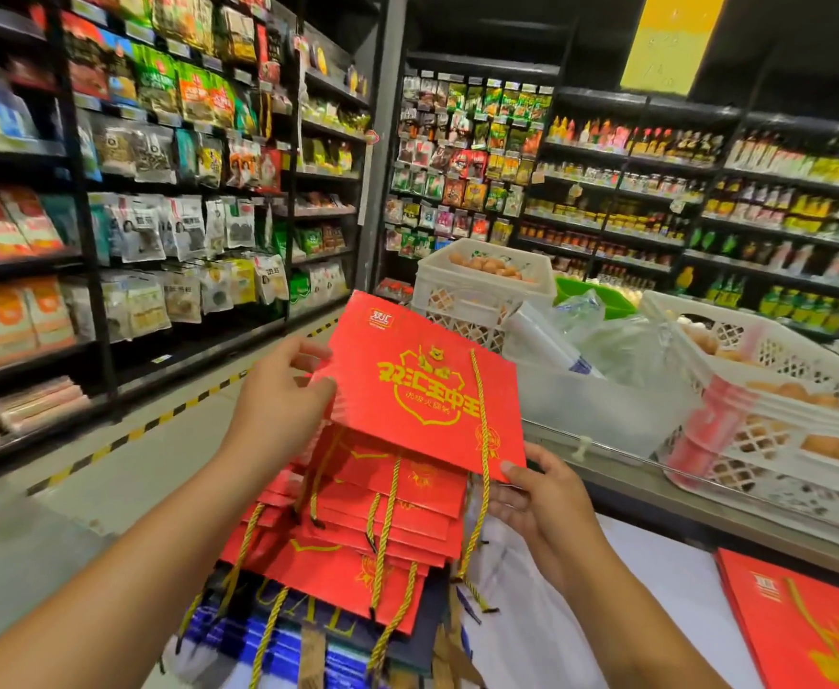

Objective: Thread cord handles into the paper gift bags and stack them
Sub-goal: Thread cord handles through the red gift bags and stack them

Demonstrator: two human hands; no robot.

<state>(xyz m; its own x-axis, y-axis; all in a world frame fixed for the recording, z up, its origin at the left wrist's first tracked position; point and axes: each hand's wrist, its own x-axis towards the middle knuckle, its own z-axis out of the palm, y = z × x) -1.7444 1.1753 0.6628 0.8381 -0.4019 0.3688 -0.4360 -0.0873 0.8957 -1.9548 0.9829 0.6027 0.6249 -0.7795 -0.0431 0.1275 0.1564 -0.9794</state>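
A flat red gift bag with a gold cord handle is held just above a stack of red bags. The left hand grips its left edge, fingers curled around it, while the right hand pinches its lower right corner. Behind stand white crates of eggs and stocked shelves.

Grocery shop aisle. Black shelving left of the hands, packed w/ snack packets & price tags; sauce bottles on shelves beyond; white egg crates just past the hands; hazard-striped floor tape.
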